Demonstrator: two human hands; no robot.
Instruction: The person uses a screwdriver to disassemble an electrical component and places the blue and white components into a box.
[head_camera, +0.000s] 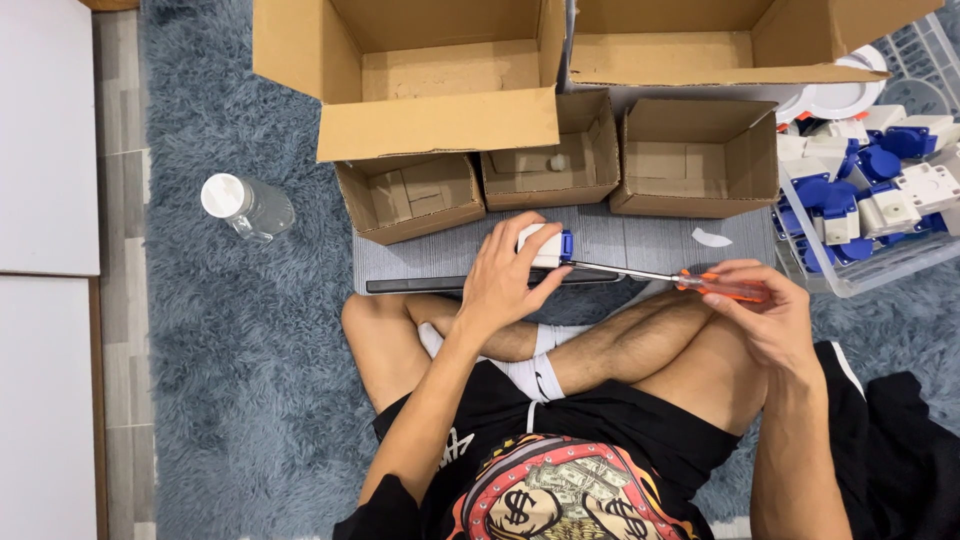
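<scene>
Head view: the person sat cross-legged on a blue-grey shag rug (250, 330), with a grey mat (640, 240) laid in front of the knees. The left hand (505, 280) was wrapped around a white-and-blue plug part (548, 246), fingers closed over its top and thumb beneath, holding it just above the near edge of the mat. The right hand (765, 310) was clamped on the orange handle of a screwdriver (700, 283); the metal shaft ran leftward, and its tip met the blue end of the part. Three small open cardboard boxes (550, 160) stood in a row at the far edge of the mat, the middle one holding a small pale item. Two larger open cartons (440, 70) sat behind them. A clear plastic bin (880, 265) to the right held many similar white-and-blue parts. A clear bottle with a white cap (248, 205) lay on the rug to the left, well apart from both hands.
</scene>
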